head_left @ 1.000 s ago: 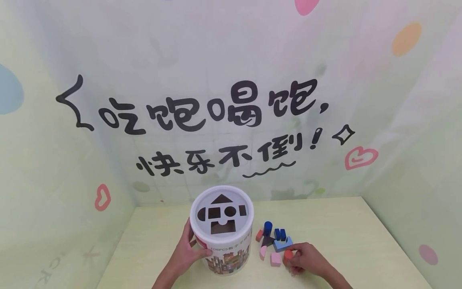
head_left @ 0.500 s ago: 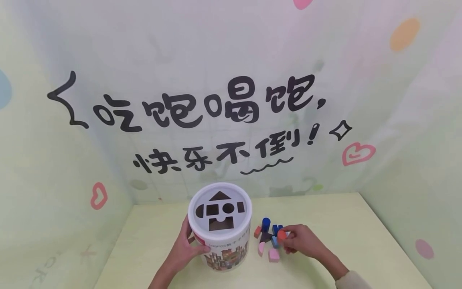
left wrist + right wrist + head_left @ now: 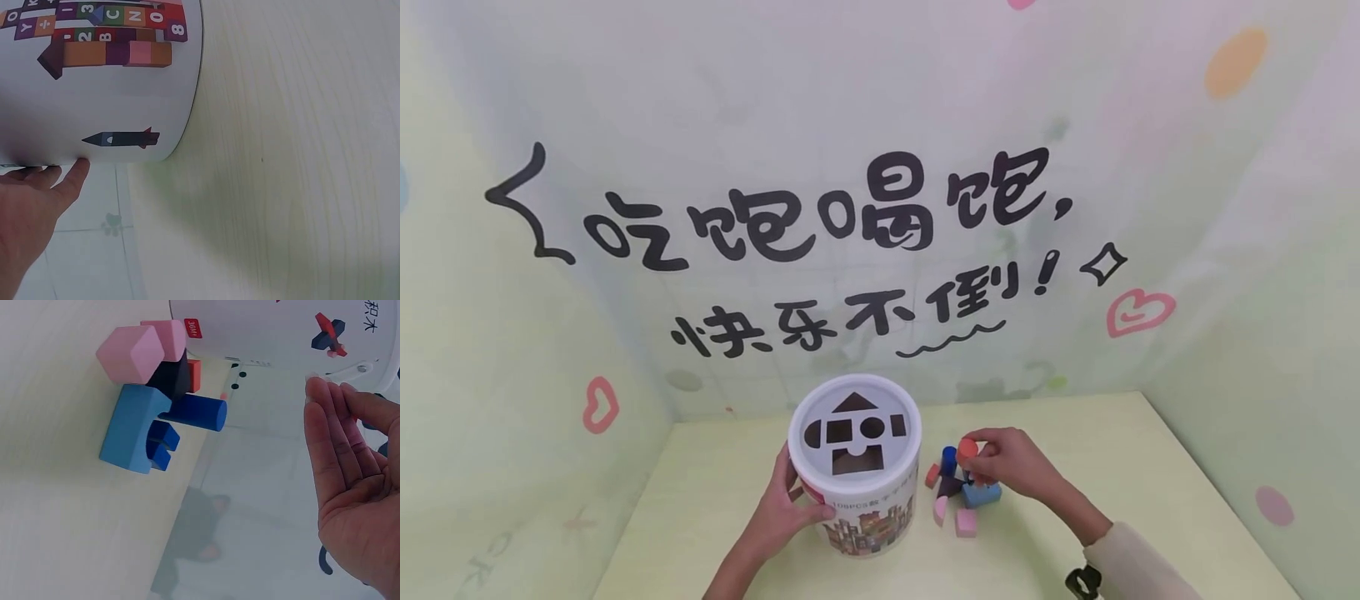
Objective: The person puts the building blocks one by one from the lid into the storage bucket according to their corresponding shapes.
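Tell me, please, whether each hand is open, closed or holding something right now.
Left hand: holding the white, printed cylindrical bucket by its side.
Right hand: closed, pinching the orange-red round block.

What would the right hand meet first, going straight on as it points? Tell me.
Most likely the white tub; the upright blue cylinder stands near that line too, but the right hand appears raised above it, though depth is hard to judge.
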A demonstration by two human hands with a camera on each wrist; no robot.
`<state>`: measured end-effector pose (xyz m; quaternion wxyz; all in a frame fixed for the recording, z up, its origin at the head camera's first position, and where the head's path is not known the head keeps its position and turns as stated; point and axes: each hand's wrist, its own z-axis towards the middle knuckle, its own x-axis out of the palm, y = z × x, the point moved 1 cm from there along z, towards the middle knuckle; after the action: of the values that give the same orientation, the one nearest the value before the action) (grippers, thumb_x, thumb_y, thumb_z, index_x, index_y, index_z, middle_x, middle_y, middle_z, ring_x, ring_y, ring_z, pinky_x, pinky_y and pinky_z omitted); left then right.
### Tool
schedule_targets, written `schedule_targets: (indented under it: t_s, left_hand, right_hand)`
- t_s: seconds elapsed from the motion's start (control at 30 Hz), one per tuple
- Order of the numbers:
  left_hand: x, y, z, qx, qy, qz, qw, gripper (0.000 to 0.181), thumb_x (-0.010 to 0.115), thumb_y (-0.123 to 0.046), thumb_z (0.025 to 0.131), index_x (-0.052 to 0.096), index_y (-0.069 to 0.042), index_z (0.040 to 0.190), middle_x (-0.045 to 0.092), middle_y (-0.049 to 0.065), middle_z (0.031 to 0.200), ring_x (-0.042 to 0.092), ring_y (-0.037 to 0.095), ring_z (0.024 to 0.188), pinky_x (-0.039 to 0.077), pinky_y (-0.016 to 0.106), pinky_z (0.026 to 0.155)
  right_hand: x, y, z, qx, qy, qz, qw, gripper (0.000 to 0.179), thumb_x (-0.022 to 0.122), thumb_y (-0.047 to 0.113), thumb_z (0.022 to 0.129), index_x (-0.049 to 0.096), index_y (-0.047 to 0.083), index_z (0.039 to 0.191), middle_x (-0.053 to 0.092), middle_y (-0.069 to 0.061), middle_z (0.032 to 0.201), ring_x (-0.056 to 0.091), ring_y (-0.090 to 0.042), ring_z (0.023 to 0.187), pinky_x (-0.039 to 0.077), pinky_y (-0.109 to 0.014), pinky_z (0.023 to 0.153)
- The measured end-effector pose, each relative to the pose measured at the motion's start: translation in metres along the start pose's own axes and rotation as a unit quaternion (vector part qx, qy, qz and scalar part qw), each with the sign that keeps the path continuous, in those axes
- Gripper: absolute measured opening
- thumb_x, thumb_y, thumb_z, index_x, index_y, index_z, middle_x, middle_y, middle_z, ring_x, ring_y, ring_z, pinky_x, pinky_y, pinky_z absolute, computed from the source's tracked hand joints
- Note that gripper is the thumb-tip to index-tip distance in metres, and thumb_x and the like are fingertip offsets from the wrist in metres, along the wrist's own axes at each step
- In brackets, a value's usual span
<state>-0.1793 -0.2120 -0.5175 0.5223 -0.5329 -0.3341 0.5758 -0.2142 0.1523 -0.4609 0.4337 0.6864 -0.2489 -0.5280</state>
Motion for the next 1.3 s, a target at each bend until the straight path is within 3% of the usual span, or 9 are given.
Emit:
schedule_targets:
  t_s: [0.43, 0.73, 0.83, 1.03, 1.3]
  left_hand:
    - [0.003, 0.002, 0.001, -0.003, -0.001, -0.007, 1.0000, 0.119, 0.088, -0.005, 0.066, 0.012, -0.020, 0.156, 0.035, 0.018, 0.153, 0.033, 0.043, 0.138, 0.042, 0.060, 0.101]
    - [0.002, 0.003, 0.000, -0.013, -0.009, -0.008, 0.9998, 0.118, 0.087, -0.003, 0.065, 0.013, -0.018, 0.156, 0.036, 0.018, 0.152, 0.033, 0.040, 0.137, 0.043, 0.055, 0.101]
    - [0.001, 0.003, 0.000, -0.010, -0.008, -0.007, 0.9999, 0.118, 0.087, -0.003, 0.066, 0.013, -0.020, 0.156, 0.035, 0.018, 0.153, 0.035, 0.031, 0.138, 0.043, 0.054, 0.101]
    - [0.000, 0.002, 0.000, -0.003, -0.004, -0.007, 1.0000, 0.119, 0.087, -0.004, 0.066, 0.012, -0.022, 0.156, 0.035, 0.016, 0.154, 0.037, -0.006, 0.129, 0.042, 0.054, 0.101]
    - [0.000, 0.002, -0.001, 0.004, -0.002, -0.004, 1.0000, 0.119, 0.088, -0.006, 0.066, 0.012, -0.023, 0.157, 0.033, 0.016, 0.155, 0.036, -0.010, 0.128, 0.043, 0.054, 0.100]
  right_hand:
    - [-0.007, 0.035, 0.005, -0.033, 0.009, -0.015, 0.9993, 0.041, 0.073, 0.027, 0.087, 0.065, 0.003, 0.119, 0.071, -0.006, 0.071, 0.069, -0.023, 0.066, 0.058, -0.029, 0.063]
    - [-0.009, 0.053, 0.008, -0.035, 0.036, -0.038, 0.9980, 0.038, 0.071, 0.019, 0.087, 0.064, 0.004, 0.122, 0.067, -0.001, 0.067, 0.067, -0.020, 0.064, 0.058, -0.029, 0.062]
    - [-0.011, 0.059, 0.009, -0.029, 0.039, -0.028, 0.9984, 0.038, 0.070, 0.016, 0.087, 0.064, 0.003, 0.122, 0.068, -0.002, 0.069, 0.068, -0.023, 0.065, 0.059, -0.030, 0.063]
    - [-0.015, 0.074, 0.012, -0.022, 0.056, 0.018, 0.9980, 0.043, 0.073, 0.020, 0.087, 0.062, 0.000, 0.123, 0.070, -0.008, 0.073, 0.070, -0.024, 0.067, 0.061, -0.038, 0.067]
    - [-0.007, 0.085, 0.022, -0.025, 0.067, 0.039, 0.9967, 0.042, 0.075, 0.022, 0.086, 0.064, 0.003, 0.122, 0.071, -0.010, 0.074, 0.071, -0.026, 0.068, 0.061, -0.038, 0.067]
